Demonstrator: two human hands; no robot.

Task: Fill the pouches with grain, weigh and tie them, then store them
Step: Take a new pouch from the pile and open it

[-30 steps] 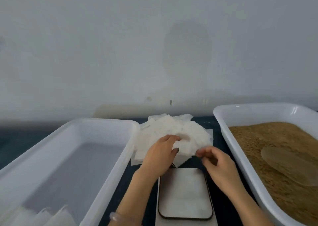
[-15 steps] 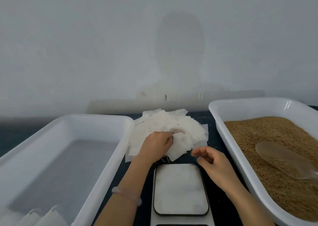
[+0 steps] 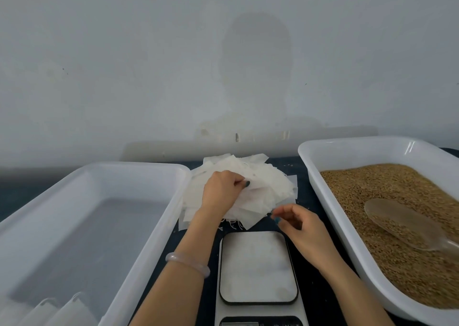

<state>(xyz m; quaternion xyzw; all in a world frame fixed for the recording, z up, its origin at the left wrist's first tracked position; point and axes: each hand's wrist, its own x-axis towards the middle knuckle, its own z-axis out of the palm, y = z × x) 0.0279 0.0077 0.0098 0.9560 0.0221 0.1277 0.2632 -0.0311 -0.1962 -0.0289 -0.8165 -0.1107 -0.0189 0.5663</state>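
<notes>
Many pouches [image 3: 268,189], left hand [image 3: 221,191] gripping them, right hand [image 3: 300,229] half-curled

The left hand [image 3: 219,191] gripped the pile of pouches [image 3: 263,189]; the right hand [image 3: 300,229] hung curl-fingered beside it, near the scale [image 3: 258,268].

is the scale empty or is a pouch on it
Empty: the scale is bare; the pouches lie piled behind it, under the left hand.

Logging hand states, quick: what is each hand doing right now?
Left hand: grip closed on the pouch pile.
Right hand: fingers curled beside the pile's edge; cannot tell whether it holds anything.
</notes>
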